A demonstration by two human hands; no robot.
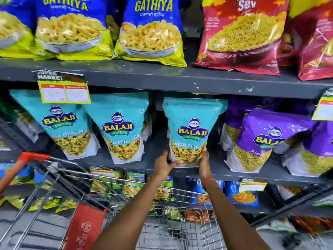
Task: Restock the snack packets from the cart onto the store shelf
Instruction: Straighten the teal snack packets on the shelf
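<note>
A packet [191, 132] stands upright on the middle shelf [234, 175], near its front edge, with the left hand [166, 164] at its lower left corner and the right hand [204, 164] along its lower right side. Two like packets [120, 129] stand to its left on the same shelf, and other pouches [259, 141] to its right. On the upper shelf [162, 76], bags [149, 31] stand in a row. The cart [167, 224] sits in front of the shelves, below the hands, before the lower shelf.
</note>
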